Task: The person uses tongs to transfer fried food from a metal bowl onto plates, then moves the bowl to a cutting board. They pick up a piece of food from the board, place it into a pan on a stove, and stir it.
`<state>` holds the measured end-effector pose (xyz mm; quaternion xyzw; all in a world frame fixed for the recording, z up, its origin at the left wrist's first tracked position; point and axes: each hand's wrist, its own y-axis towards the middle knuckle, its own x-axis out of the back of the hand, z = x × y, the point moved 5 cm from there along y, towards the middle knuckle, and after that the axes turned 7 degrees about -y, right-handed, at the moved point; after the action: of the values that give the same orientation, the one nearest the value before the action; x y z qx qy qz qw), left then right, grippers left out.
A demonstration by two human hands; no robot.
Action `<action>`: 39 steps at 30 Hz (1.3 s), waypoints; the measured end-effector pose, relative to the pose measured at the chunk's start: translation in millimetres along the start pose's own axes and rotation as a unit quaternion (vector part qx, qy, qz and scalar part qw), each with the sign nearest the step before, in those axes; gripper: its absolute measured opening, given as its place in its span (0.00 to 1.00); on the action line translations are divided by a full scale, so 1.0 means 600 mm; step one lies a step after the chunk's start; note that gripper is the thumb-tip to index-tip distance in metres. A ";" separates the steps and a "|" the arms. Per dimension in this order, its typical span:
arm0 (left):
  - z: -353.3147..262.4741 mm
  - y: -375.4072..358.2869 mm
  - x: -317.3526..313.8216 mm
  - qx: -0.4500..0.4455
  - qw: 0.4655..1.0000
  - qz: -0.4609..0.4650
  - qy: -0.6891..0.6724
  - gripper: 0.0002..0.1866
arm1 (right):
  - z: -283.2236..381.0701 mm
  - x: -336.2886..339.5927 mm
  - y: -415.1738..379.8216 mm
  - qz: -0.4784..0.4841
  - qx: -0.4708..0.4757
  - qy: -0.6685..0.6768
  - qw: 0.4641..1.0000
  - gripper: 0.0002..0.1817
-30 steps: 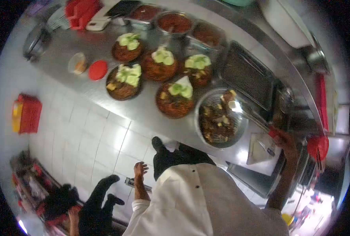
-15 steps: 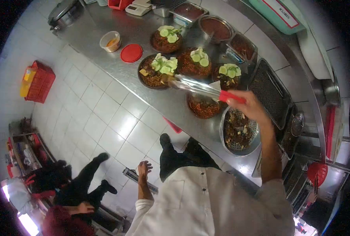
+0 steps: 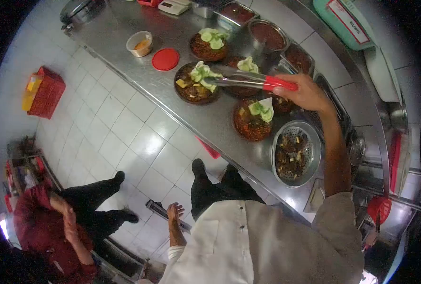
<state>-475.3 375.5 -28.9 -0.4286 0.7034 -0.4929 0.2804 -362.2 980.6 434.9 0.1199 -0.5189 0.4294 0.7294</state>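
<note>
My right hand (image 3: 307,91) is closed around the red handle of the metal tongs (image 3: 241,79). The tongs reach left over the counter, their tips at the green garnish (image 3: 202,73) on a dark bowl of food (image 3: 195,91). Whether the tips pinch the garnish is hard to tell. Closer to the counter's front edge sits another bowl (image 3: 253,127) with sauce and a pale green garnish. A perforated metal bowl (image 3: 296,154) with dark pieces lies below my right forearm. My left hand (image 3: 175,211) hangs low over the floor, fingers apart, holding nothing.
On the steel counter (image 3: 125,28) are a red lid (image 3: 165,59), a plastic tub (image 3: 140,44), a garnished bowl (image 3: 209,45) and a round metal pan of sauce (image 3: 268,35). A person in red (image 3: 44,227) stands at the lower left. A red crate (image 3: 48,93) is by the wall.
My right hand and the tongs have moved up slightly, with the tips now at the garnish. The person at the lower left has shifted, bringing their hands together.
</note>
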 end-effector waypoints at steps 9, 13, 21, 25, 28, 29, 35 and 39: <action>-0.043 0.059 -0.053 -0.015 0.994 0.070 0.080 0.23 | -0.120 0.085 -0.357 -0.060 -0.217 0.093 0.970 0.26; -0.105 0.038 -0.096 -0.023 0.989 0.071 0.128 0.23 | -0.140 0.086 -0.482 -0.019 -0.311 0.079 0.947 0.26; -0.194 0.044 -0.154 -0.064 0.978 0.099 0.174 0.21 | -0.149 0.007 -0.517 0.025 -0.385 -0.074 0.920 0.19; -0.204 0.026 -0.165 -0.095 0.972 0.117 0.182 0.21 | -0.180 -0.007 -0.549 -0.135 -0.297 -0.094 0.941 0.22; -0.194 0.006 -0.177 -0.097 0.972 0.106 0.189 0.19 | -0.148 0.033 -0.559 -0.086 -0.398 -0.116 0.906 0.23; -0.183 0.006 -0.175 -0.083 0.975 0.102 0.181 0.19 | -0.137 0.034 -0.556 -0.064 -0.401 -0.093 0.909 0.23; -0.108 0.010 -0.144 -0.042 0.977 0.108 0.180 0.24 | -0.144 -0.026 -0.527 0.001 -0.310 -0.007 0.951 0.23; -0.089 0.001 -0.141 -0.012 0.978 0.070 0.195 0.26 | -0.137 -0.047 -0.477 0.044 -0.272 -0.033 0.961 0.22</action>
<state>-478.7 474.2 -12.6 -0.2772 0.7785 -0.5379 0.1667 -96.3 845.0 452.7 -0.0922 -0.6451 0.2994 0.6969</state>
